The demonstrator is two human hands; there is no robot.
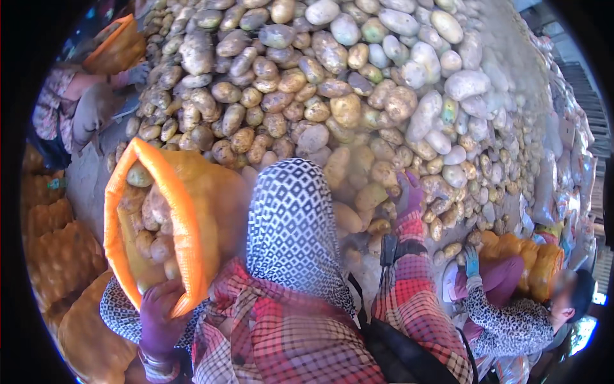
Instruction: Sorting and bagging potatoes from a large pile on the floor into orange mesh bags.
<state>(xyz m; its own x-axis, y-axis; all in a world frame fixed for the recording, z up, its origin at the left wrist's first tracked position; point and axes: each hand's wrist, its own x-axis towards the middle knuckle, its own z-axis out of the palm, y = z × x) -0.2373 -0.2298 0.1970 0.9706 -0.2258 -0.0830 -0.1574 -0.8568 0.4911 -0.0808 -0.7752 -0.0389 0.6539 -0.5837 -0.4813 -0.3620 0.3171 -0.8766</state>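
Observation:
My left hand [163,309], in a purple glove, grips the lower rim of an orange mesh sack [192,230]. The sack leans beside my left leg with its mouth facing me, and several potatoes [152,209] lie inside. On the near side of the large potato heap [288,91] is my right hand [408,194], also purple-gloved. Its fingers reach down among the potatoes, next to a yellowish potato [370,197]. Whether they have closed on one cannot be told, as the fingertips are partly hidden.
At the left, a person [79,103] sits by another orange sack [117,45]. A second person [515,312] with a blue glove sits at lower right beside a filled mesh sack [523,261]. Filled sacks [62,249] line the left, and more bags [566,163] are stacked right.

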